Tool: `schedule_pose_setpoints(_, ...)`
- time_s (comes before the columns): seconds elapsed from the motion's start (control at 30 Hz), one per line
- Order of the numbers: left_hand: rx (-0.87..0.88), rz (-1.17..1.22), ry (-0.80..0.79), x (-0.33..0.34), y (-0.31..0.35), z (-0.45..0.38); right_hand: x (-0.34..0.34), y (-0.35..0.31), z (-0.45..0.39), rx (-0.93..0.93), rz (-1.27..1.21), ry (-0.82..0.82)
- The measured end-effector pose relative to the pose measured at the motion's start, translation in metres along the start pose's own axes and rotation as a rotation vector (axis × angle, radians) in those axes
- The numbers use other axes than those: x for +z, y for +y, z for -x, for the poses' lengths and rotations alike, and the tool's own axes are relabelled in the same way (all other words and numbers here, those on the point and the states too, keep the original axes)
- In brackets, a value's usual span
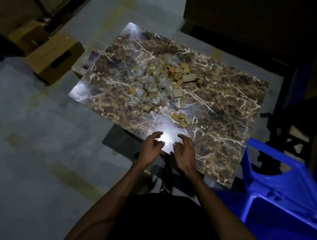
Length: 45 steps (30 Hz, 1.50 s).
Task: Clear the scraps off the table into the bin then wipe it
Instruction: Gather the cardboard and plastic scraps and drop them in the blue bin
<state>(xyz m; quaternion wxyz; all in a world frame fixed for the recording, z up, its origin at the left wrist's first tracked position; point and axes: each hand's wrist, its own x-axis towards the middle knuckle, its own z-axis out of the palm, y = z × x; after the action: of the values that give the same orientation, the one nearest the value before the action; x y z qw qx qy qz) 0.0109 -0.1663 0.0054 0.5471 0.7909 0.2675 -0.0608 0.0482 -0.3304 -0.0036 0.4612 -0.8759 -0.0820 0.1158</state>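
The counter (223, 107) beyond both hands looks like polished marble, brown with white veins, glossy enough to throw back a bright glare just ahead of the fingers. On it, farther out, lie scraps (169, 82): matt tan cardboard bits mixed with crinkled clear plastic film. To the right of the hands stands a bin (286, 201) of smooth, shiny blue plastic. Far left, a matt brown cardboard box (54, 62) sits on the dull grey concrete floor (26, 125).
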Motion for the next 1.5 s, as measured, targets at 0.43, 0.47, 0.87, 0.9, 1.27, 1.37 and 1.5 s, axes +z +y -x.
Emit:
schedule_pose_setpoints(0.43, -0.156, -0.241, 0.436, -0.081, 0.003, -0.169, 0.037, 0.008, -0.116, 0.384, 0.307, 0.139)
schedule_pose_setpoints(0.47, -0.184, -0.237, 0.383, -0.086, 0.000, -0.179, 0.041, 0.008, -0.125, 0.403, 0.315, 0.142)
schedule_pose_setpoints(0.87, 0.066, 0.001, 0.117, -0.060, -0.018, -0.200, 0.089, -0.017, -0.180, 0.181, 0.229, -0.036)
schedule_pose_setpoints(0.9, 0.082, 0.013, 0.142, -0.062, -0.017, -0.198, 0.085, -0.016, -0.182, 0.166, 0.230, -0.028)
schedule_pose_setpoints(1.27, -0.091, 0.252, 0.372, -0.045, -0.008, -0.220, 0.094, -0.026, -0.225, 0.195, -0.168, 0.073)
schedule_pose_setpoints(1.37, -0.120, 0.430, 0.377, -0.028, 0.001, -0.219, 0.113, -0.030, -0.228, 0.216, -0.197, 0.075)
schedule_pose_setpoints(1.5, -0.215, 0.599, 0.377, -0.012, 0.018, -0.220, 0.116, -0.037, -0.222, 0.289, -0.437, 0.157)
